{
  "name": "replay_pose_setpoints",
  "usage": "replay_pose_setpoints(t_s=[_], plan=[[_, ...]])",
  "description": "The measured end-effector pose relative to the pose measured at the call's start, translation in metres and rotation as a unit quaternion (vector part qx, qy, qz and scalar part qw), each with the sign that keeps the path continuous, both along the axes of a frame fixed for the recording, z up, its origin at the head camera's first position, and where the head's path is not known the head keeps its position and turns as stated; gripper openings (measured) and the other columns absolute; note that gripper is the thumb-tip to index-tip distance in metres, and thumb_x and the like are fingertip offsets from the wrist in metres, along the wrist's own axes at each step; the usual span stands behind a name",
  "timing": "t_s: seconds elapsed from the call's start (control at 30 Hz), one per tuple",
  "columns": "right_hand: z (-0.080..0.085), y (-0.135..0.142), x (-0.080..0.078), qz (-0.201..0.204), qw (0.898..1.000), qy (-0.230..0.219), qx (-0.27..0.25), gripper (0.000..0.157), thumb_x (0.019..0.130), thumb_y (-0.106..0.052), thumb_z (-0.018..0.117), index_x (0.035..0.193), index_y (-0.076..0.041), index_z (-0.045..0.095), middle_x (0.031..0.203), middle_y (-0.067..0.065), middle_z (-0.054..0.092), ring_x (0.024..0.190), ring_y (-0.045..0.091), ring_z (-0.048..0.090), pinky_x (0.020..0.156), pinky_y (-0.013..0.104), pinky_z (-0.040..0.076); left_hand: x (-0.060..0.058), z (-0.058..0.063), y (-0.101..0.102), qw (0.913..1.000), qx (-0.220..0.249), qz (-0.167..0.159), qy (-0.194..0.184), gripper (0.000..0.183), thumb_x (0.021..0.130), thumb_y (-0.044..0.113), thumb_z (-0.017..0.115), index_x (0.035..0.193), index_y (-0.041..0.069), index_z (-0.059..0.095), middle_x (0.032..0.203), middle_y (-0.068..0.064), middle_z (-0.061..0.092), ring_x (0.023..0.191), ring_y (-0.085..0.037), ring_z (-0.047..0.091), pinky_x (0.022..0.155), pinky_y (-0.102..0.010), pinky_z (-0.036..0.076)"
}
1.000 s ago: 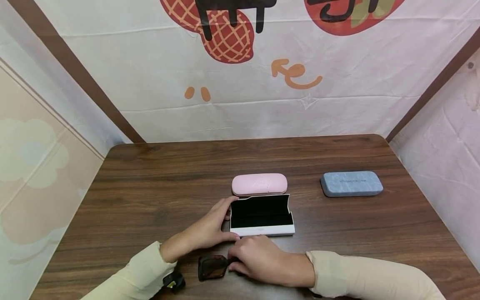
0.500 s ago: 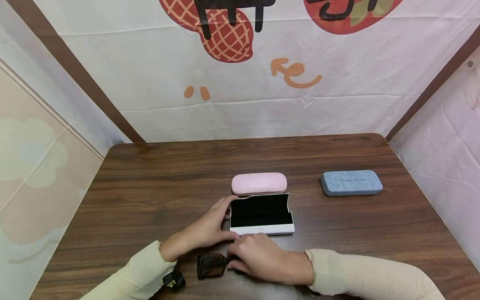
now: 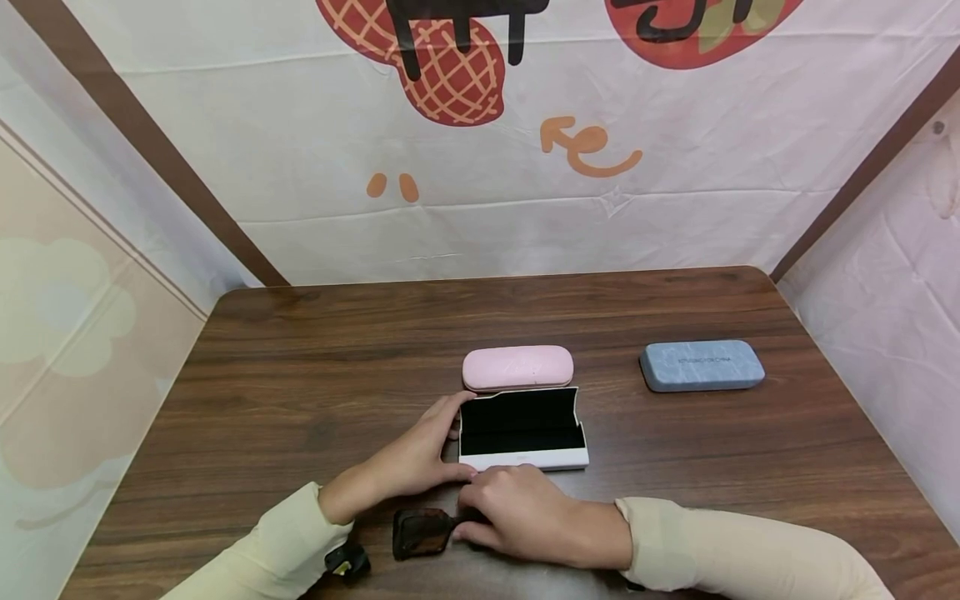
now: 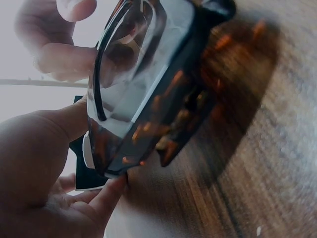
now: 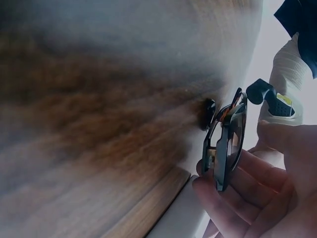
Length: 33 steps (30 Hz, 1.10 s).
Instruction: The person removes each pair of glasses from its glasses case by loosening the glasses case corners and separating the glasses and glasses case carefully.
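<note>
A white glasses case (image 3: 525,460) with a black lining lies opened on the table in the head view. At its left end my left hand (image 3: 412,460) grips it, thumb along the front and fingers at the back edge. Just in front of the case, my right hand (image 3: 528,517) holds dark tortoiseshell sunglasses (image 3: 422,533), one lens sticking out to the left and the rest hidden behind the fingers. The right wrist view shows fingertips pinching the sunglasses (image 5: 233,141) by the frame. Close to the camera in the left wrist view, their frame (image 4: 148,134) overlaps the case's end.
A closed pink glasses case (image 3: 517,367) lies directly behind the white one. Further right is a closed blue glasses case (image 3: 702,366). The brown wooden table (image 3: 337,333) meets a printed white cloth (image 3: 480,237) at its back edge.
</note>
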State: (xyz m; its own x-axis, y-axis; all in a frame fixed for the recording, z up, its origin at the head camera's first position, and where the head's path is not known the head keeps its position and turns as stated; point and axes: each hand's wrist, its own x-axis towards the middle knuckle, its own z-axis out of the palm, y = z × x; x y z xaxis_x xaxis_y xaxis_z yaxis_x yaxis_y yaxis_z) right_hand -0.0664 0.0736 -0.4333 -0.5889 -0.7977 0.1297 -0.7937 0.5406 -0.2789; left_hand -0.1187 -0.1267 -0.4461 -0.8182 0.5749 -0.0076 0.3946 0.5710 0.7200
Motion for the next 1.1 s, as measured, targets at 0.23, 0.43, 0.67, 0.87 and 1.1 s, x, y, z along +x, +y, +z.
replay_pose_setpoints(t_s=[0.23,0.43,0.67,0.87,1.1], plan=[[0.005,0.009,-0.002,0.016,0.999,0.005,-0.039,0.019,0.094,-0.042,0.071,0.093,-0.023,0.073,0.089,-0.014,0.066,0.085,-0.001,0.063,0.071,0.023,0.052,0.000,0.001,0.000,1.0000,-0.001,-0.002,0.002,0.091,0.080,0.019,0.088,0.152,0.007,0.033,0.136,-0.010,0.049,0.112,-0.023,0.052,0.098,-0.044,0.046],[0.005,0.020,-0.008,0.051,0.994,0.054,-0.075,0.024,0.094,-0.041,0.072,0.106,-0.021,0.075,0.105,-0.011,0.069,0.100,0.003,0.064,0.082,0.021,0.053,0.000,0.001,0.000,1.0000,-0.008,-0.003,0.005,0.091,0.081,0.019,0.088,0.152,0.006,0.033,0.136,-0.011,0.049,0.111,-0.023,0.052,0.097,-0.043,0.047],[0.005,0.031,-0.017,0.102,0.984,0.096,-0.109,0.032,0.094,-0.036,0.073,0.119,-0.016,0.074,0.123,-0.004,0.069,0.114,0.009,0.061,0.091,0.024,0.052,0.000,0.002,0.000,1.0000,-0.002,-0.007,-0.005,0.089,0.083,0.016,0.086,0.152,0.005,0.032,0.135,-0.012,0.049,0.112,-0.024,0.054,0.095,-0.040,0.049],[0.007,0.040,-0.022,0.111,0.981,0.104,-0.117,0.042,0.095,-0.035,0.072,0.132,-0.014,0.069,0.136,0.004,0.065,0.129,0.020,0.057,0.108,0.035,0.044,0.000,0.003,0.000,0.9999,0.006,-0.011,-0.007,0.087,0.084,0.017,0.085,0.152,0.004,0.032,0.137,-0.014,0.049,0.116,-0.026,0.053,0.097,-0.042,0.049],[0.013,0.048,-0.027,0.085,0.987,0.101,-0.091,0.052,0.098,-0.042,0.066,0.142,-0.016,0.060,0.153,0.007,0.050,0.143,0.027,0.043,0.114,0.051,0.034,0.000,0.003,0.000,0.9999,0.005,-0.006,-0.007,0.093,0.080,0.029,0.089,0.152,0.008,0.033,0.138,-0.012,0.049,0.122,-0.027,0.049,0.101,-0.049,0.044]])
